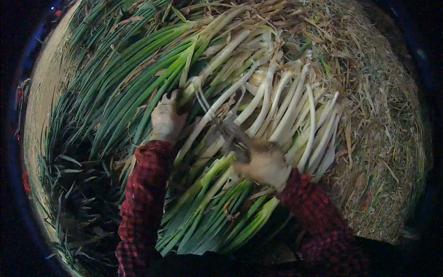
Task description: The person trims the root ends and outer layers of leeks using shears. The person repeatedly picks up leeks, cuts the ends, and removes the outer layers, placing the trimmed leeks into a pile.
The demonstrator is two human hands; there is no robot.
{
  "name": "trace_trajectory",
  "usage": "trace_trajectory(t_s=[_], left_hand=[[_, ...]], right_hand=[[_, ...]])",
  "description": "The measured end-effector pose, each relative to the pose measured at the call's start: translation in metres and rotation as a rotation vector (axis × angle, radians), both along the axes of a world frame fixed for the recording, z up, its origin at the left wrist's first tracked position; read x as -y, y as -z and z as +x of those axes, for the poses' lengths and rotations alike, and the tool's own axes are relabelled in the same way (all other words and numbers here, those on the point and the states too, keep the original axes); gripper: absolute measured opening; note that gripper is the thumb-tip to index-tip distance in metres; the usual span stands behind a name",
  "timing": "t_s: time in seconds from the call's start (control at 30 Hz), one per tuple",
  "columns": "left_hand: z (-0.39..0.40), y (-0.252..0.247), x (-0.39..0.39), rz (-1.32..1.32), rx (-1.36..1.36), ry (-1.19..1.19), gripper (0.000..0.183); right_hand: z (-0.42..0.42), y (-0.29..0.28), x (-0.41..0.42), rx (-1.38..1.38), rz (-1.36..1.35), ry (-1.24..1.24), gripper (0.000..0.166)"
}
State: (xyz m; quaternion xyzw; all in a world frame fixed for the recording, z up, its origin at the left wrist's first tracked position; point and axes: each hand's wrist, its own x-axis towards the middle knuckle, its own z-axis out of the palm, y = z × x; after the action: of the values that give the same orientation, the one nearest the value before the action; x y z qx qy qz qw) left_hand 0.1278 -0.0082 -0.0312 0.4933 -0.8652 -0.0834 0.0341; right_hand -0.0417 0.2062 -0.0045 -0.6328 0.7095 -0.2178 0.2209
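Observation:
A large heap of Welsh onions, or leeks, lies before me, with green leaves (138, 79) on the left and long white stalks (287, 104) across the middle. Beside the lower end of a thick pale stalk (191, 88) is my left hand (168, 119), its fingers among the leaves; its grip is partly hidden. My right hand (264, 161) is over the lower stalks, blurred by motion. Something dark and blurred (237, 136) is at its fingers; I cannot tell whether it is a tool or part of the hand. Below it fan out more green leaves (221, 211).
Dry husks and plant scraps (377, 114) cover the ground on the right. Brown, dry outer leaves (256, 14) lie along the top of the heap. At the far left, pale bare ground (45, 90) borders the green leaves.

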Motion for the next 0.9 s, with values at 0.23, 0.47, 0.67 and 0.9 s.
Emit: trace_trajectory(t_s=[0.23,0.47,0.67,0.9], left_hand=[[0.029,-0.060,-0.043,0.013,-0.010,-0.006,0.053],[0.054,-0.050,-0.061,0.000,0.069,-0.003,0.073],[0.118,-0.015,-0.082,0.074,-0.085,-0.012,0.064],[0.112,-0.042,-0.106,0.406,-0.355,-0.171,0.046]], right_hand=[[-0.009,-0.010,-0.010,-0.012,0.364,0.080,0.072],[-0.014,0.034,0.002,0.387,0.130,0.113,0.077],[0.004,-0.023,0.023,0.151,0.492,0.086,0.079],[-0.036,0.012,0.047,-0.181,0.367,0.228,0.090]])
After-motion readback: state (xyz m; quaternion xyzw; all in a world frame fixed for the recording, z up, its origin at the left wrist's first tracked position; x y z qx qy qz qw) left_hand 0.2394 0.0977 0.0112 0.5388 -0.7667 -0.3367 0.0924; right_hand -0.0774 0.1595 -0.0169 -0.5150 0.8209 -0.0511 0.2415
